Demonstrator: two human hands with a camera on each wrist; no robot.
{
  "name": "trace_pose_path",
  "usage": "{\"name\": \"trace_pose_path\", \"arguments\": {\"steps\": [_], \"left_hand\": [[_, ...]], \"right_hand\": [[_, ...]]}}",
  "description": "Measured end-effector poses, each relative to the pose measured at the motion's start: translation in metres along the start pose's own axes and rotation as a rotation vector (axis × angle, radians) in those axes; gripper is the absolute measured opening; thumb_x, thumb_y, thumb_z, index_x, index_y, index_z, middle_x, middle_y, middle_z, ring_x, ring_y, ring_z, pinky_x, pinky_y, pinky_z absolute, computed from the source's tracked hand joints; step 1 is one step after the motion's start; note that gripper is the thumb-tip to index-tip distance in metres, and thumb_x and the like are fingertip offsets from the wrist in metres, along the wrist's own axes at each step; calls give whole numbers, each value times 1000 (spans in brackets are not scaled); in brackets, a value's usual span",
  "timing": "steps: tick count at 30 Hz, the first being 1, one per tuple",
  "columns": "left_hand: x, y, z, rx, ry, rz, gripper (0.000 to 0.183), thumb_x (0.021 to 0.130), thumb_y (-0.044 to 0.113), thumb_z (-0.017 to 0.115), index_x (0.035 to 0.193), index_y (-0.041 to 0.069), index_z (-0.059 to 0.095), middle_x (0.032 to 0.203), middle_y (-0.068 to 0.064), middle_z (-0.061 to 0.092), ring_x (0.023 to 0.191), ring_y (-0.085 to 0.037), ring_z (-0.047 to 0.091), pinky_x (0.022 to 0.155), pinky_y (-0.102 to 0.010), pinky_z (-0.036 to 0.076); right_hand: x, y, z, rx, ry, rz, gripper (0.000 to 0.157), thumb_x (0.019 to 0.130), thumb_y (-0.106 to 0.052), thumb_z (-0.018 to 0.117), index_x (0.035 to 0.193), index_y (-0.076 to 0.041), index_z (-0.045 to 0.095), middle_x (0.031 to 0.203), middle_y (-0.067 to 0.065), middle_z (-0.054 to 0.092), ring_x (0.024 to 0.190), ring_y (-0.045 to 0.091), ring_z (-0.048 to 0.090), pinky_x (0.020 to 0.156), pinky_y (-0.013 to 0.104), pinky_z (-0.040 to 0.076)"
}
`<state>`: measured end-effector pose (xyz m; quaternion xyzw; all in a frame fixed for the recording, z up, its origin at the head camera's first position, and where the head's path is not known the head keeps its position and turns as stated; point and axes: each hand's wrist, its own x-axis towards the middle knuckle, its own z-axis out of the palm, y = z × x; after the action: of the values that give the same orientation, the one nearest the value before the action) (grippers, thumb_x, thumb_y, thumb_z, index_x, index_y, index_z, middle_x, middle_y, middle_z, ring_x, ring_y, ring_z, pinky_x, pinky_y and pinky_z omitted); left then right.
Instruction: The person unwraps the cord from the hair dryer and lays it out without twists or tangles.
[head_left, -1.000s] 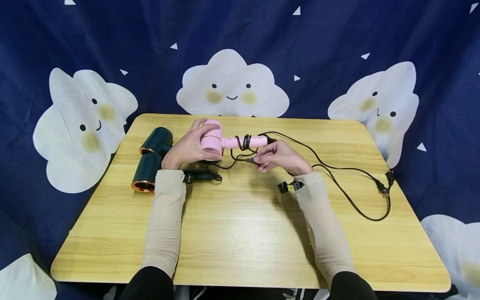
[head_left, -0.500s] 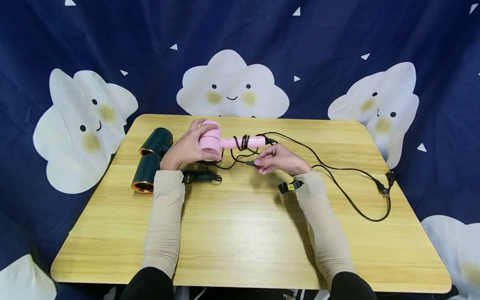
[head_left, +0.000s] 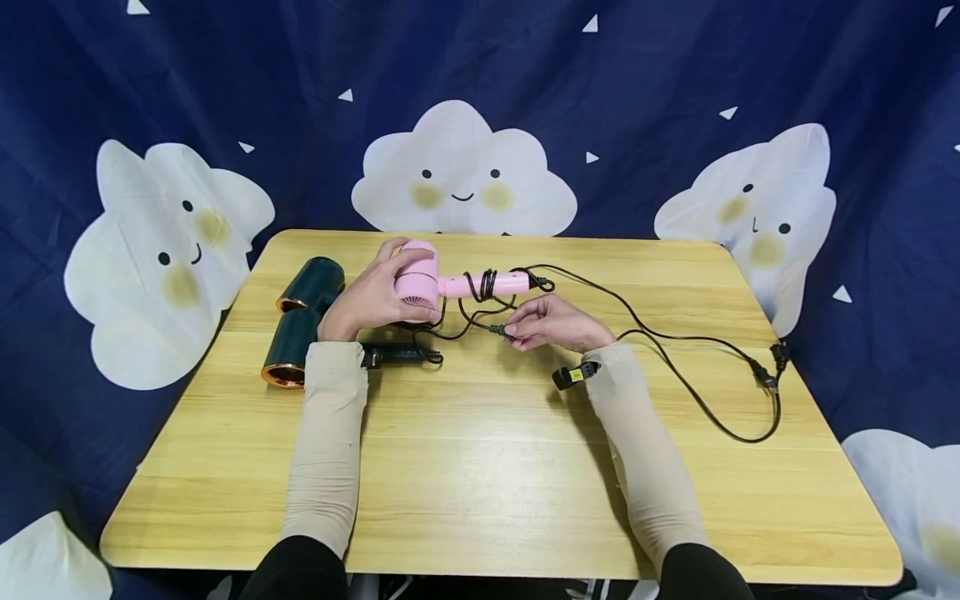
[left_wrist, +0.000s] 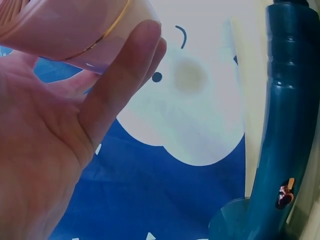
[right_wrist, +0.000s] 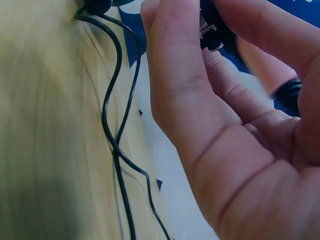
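Observation:
My left hand [head_left: 365,296] grips the head of a pink hair dryer [head_left: 417,290], thumb and fingers spread around its sides. The dryer's handle points right, with several turns of black cord [head_left: 487,285] wound about it. In the left wrist view the pink barrel [left_wrist: 75,30] shows a gold ring. My right hand [head_left: 558,322] pinches a black plug [head_left: 497,329] between thumb and fingers, just below the handle. Up close in the right wrist view, metal prongs of the plug [right_wrist: 212,37] show between the fingers.
Two dark green hair dryers with copper rims, a rear one [head_left: 315,282] and a front one [head_left: 291,348], lie left of my left hand. A dark handle [head_left: 405,352] extends beside my left wrist. Black cords with plugs [head_left: 765,379] loop across the table's right side.
Both hands have drifted slightly left, with the pink hair dryer and plug still held. My right hand has dropped a little away from the handle's end, leaving it more visible.

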<state>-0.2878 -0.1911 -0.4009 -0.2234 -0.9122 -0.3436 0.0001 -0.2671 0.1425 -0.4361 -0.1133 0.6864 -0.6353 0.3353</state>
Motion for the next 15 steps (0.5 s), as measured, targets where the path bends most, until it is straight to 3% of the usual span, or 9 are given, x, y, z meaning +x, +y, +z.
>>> {"name": "trace_pose_path", "arguments": {"steps": [10,15], "left_hand": [[2,6,4,-51,-41,46,96,54,60,91,138,43,47,158,-3,25,118,-29,51,84,-44,52],[3,10,5,-69,-55,61,97,54,54,93,138,42,48,157,-2,26,118,-29,51,84,-42,51]], "right_hand": [[3,11,-8,121,-13,-12,16,91,0,65,107,1,65,100,18,71,77,16,67,73,25,58],[2,13,-13,129,27,-28,26,92,1,64,117,6,60,99,10,71,78,16,66,72,23,57]]}}
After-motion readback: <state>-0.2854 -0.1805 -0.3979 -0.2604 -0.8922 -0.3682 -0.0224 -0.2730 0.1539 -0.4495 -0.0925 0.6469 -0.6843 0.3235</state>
